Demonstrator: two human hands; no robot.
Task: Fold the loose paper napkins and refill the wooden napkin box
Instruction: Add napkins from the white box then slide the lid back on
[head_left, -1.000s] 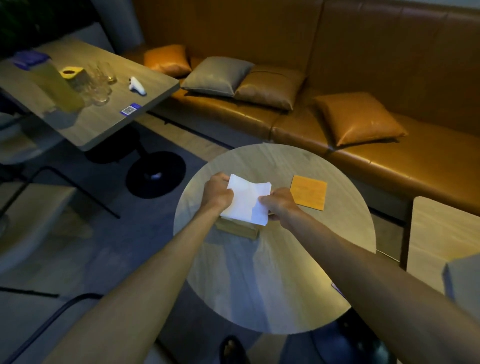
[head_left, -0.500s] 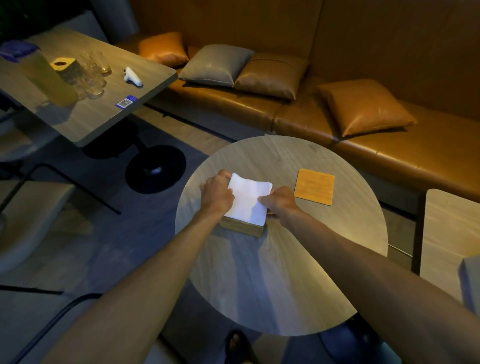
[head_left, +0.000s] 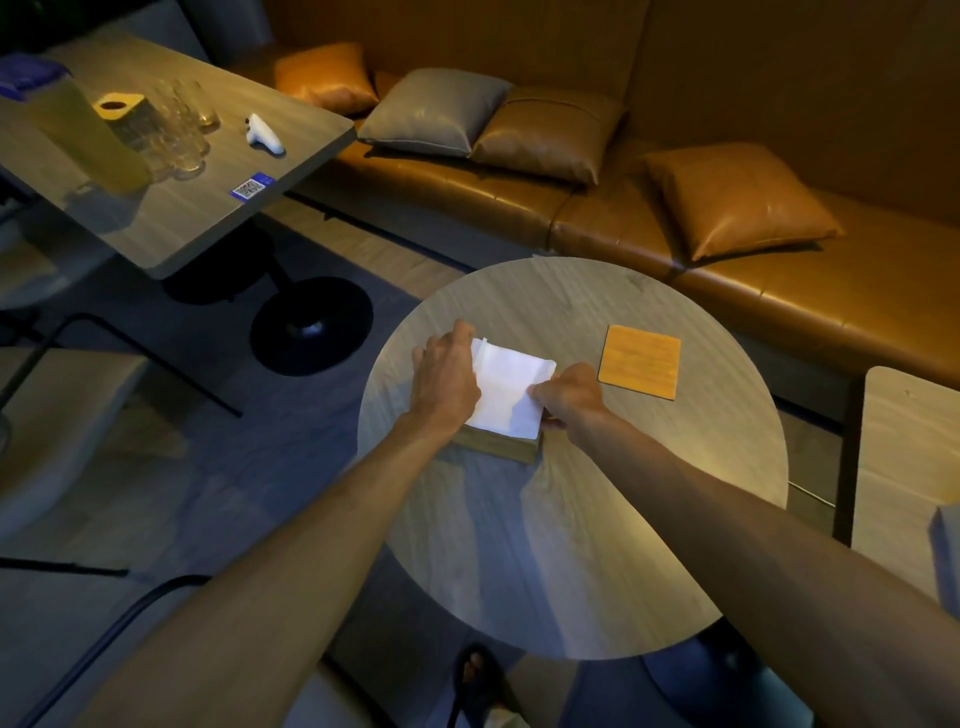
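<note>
A stack of white folded napkins (head_left: 511, 392) lies in the top of the wooden napkin box (head_left: 501, 448) on the round table (head_left: 571, 545). My left hand (head_left: 447, 379) rests on the stack's left edge with its fingers over the far left corner. My right hand (head_left: 569, 397) pinches the stack's right edge near the front corner. Only the box's front wall shows under the napkins. A square wooden lid (head_left: 640, 361) lies flat on the table to the right of the box.
A leather bench with several cushions (head_left: 737, 200) runs behind the table. At the left a rectangular table (head_left: 208, 208) carries glasses, a yellow carton and a white controller (head_left: 264, 135). Another table corner (head_left: 909, 441) is at the right; my foot (head_left: 478, 675) shows below.
The napkins have gone down from just above the box onto its top. My left hand has moved from gripping the left edge to pressing over it.
</note>
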